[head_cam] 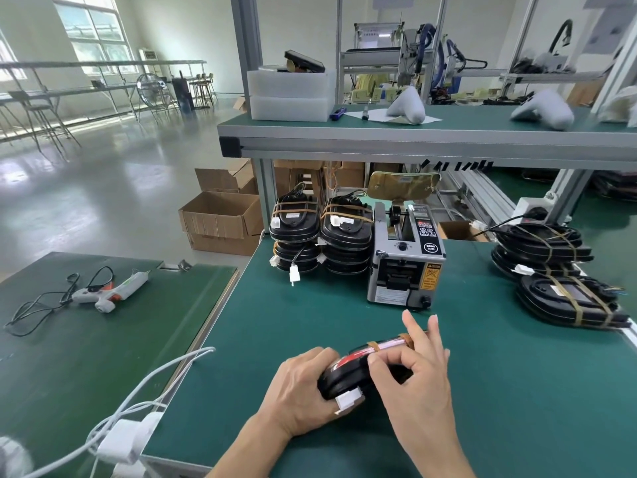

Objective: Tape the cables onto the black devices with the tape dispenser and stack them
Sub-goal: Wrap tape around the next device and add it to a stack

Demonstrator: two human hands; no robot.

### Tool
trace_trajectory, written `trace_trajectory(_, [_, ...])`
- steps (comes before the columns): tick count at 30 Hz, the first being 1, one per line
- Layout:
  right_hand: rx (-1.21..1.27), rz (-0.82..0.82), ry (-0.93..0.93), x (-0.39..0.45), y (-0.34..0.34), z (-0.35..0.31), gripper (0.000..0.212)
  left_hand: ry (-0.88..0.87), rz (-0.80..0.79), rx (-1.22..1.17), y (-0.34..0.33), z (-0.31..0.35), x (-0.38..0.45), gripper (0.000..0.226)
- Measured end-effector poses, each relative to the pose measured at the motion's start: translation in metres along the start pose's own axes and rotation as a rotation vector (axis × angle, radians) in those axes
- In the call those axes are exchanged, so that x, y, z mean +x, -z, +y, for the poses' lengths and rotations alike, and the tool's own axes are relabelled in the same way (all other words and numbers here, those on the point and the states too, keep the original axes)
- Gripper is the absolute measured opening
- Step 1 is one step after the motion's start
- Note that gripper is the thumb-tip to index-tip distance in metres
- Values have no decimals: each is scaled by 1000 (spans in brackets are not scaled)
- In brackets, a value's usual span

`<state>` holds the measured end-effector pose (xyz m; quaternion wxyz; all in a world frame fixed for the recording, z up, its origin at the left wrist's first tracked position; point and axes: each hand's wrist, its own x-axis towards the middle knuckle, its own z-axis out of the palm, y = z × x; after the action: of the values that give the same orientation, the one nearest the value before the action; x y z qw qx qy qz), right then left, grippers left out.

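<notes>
Little legible text, all on or beyond the tape dispenser

The tape dispenser (405, 257) carries a yellow warning label (431, 276) and a round badge (430, 247), both too small to read; far above it, a white sign (393, 0) shows blurred Chinese characters.

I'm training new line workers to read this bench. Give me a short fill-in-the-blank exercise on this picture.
1. The tape dispenser stands to the ___ of the two finished stacks.
2. The left hand grips a black ___.
3. The glue gun lies on the ___ table.

Missing words: right; device; left
</notes>
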<state>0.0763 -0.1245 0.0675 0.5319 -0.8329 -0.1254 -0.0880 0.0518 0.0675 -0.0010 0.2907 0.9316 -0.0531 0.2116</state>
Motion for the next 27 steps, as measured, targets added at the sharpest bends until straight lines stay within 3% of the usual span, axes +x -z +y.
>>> trace_trajectory(27, [-1, 29, 15, -2, -6, -4, 26, 3, 14, 1, 2, 4, 0, 43])
